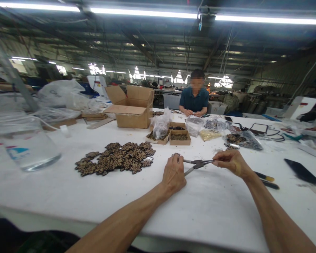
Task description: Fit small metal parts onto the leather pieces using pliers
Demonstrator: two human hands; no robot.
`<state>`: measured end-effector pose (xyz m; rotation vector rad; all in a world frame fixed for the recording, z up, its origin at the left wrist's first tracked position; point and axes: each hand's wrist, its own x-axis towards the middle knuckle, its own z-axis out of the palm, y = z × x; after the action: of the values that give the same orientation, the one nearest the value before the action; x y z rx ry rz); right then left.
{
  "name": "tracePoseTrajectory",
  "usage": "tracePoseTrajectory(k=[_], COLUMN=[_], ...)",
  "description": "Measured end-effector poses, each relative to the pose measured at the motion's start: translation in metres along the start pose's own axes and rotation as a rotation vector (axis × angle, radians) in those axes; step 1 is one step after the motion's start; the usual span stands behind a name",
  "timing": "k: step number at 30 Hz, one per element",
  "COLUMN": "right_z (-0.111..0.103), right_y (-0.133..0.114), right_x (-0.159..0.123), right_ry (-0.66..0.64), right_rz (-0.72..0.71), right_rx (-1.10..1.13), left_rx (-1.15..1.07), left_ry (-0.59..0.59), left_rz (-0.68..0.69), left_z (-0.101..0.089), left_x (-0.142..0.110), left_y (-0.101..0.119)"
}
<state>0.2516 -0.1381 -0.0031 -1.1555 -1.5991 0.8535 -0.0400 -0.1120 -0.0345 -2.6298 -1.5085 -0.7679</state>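
My left hand (175,173) is closed around the handles of long-nosed pliers (198,164), whose jaws point right. At the jaw tips, the fingers of my right hand (230,162) are pinched together; whatever small thing lies between them is too small to make out. A leopard-print patch (176,154) shows just above my left fingers. To the left, a heap of similar leopard-print patches with dark edges (121,158) is spread on the white table (137,200). Beyond my hands stand small cardboard trays of tiny metal-coloured parts (179,138).
An open cardboard box (133,109) stands behind the patches. At left is a clear water jug (28,147). A dark phone-like slab (302,171) and dark-and-yellow handles (264,176) lie at right, near plastic bags (249,140). A person (194,96) sits across the table.
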Motion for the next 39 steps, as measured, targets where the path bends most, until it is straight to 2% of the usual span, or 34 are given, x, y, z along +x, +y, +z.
tracePoseTrajectory(k=[27, 34, 39], right_z=[-0.001, -0.009, -0.013], right_y=[-0.002, 0.017, 0.040], right_x=[-0.003, 0.000, 0.005], right_ry=[-0.017, -0.122, -0.214], right_rz=[0.006, 0.020, 0.024], right_rx=[0.008, -0.034, -0.206], left_rx=[0.141, 0.169, 0.221], left_ry=[-0.043, -0.118, -0.214], left_rz=[-0.016, 0.018, 0.100], left_z=[0.000, -0.002, -0.009], left_x=[0.000, 0.002, 0.006], left_y=[0.003, 0.004, 0.005])
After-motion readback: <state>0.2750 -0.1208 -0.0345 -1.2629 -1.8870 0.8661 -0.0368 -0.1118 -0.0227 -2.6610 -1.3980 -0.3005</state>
